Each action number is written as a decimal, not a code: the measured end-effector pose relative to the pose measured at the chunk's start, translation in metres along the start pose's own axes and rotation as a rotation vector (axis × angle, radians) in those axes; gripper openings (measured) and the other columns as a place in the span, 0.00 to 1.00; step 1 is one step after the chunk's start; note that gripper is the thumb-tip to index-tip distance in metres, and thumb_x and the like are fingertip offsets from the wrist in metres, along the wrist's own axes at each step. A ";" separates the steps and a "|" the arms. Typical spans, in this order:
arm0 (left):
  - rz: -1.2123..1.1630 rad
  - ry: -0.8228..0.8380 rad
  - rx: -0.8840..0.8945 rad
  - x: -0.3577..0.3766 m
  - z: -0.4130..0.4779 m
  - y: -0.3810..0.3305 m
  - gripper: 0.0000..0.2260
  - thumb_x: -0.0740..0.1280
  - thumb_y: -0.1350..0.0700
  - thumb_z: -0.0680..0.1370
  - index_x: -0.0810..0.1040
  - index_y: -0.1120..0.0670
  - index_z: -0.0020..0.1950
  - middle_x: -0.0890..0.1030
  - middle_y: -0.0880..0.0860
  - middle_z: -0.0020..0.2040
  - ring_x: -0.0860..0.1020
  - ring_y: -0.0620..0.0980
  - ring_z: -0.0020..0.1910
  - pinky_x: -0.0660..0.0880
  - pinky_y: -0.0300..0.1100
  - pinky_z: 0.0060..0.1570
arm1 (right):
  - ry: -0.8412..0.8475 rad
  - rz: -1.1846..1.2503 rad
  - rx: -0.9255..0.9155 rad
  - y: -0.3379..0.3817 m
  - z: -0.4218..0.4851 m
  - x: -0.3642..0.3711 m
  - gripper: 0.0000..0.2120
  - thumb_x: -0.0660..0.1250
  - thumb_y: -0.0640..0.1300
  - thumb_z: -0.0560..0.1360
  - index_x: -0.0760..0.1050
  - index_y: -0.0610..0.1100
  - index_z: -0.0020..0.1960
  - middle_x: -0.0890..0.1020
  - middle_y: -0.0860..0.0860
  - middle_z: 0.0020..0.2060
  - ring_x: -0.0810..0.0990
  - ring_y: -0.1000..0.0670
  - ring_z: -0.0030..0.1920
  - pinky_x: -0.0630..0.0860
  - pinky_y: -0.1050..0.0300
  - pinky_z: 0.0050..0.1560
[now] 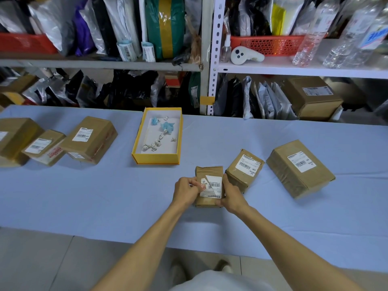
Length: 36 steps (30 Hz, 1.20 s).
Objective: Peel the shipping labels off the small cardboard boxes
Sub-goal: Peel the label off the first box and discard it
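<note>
Left hand pinches the label; small box points lengthwise away.

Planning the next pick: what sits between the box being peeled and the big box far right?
One small brown cardboard box, white label intact, in the head view.

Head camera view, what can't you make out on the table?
Shipping label, head view: print too small; left hand pinching it covers its left edge.
Small cardboard box, head view: right side hidden by the gripping right hand.
Leftmost cardboard box, head view: cut by the frame edge.
Crumpled scraps in yellow box, head view: too small to read.
</note>
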<state>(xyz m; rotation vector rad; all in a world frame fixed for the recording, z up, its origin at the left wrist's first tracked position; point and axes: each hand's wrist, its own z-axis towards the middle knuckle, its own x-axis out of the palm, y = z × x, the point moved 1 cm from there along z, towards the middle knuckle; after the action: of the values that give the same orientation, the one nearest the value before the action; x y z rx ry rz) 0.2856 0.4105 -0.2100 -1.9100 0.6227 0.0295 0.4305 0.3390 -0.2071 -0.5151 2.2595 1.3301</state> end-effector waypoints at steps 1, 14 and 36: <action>-0.021 0.010 -0.013 0.000 0.002 0.001 0.07 0.73 0.55 0.69 0.81 0.56 0.33 0.85 0.50 0.51 0.83 0.52 0.51 0.78 0.50 0.57 | -0.008 0.001 0.001 -0.001 0.001 0.000 0.42 0.71 0.36 0.72 0.49 0.41 0.77 0.74 0.47 0.65 0.75 0.51 0.57 0.74 0.66 0.45; -0.128 0.005 -0.005 -0.001 0.010 0.006 0.10 0.72 0.47 0.65 0.78 0.52 0.37 0.84 0.54 0.48 0.83 0.56 0.50 0.78 0.58 0.56 | -0.049 0.043 0.012 -0.007 0.000 0.001 0.42 0.70 0.33 0.71 0.50 0.43 0.77 0.76 0.47 0.64 0.76 0.50 0.57 0.75 0.67 0.47; -0.326 -0.183 0.081 -0.003 0.002 0.014 0.31 0.71 0.58 0.75 0.62 0.43 0.73 0.83 0.50 0.46 0.80 0.50 0.50 0.73 0.44 0.54 | -0.048 -0.046 0.013 -0.010 -0.002 0.007 0.40 0.69 0.34 0.72 0.50 0.40 0.76 0.73 0.45 0.66 0.73 0.45 0.65 0.66 0.65 0.49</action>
<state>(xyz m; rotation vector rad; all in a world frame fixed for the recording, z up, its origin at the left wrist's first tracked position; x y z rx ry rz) 0.2775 0.4095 -0.2223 -1.8832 0.1837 -0.0288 0.4294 0.3322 -0.2174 -0.5217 2.2031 1.2911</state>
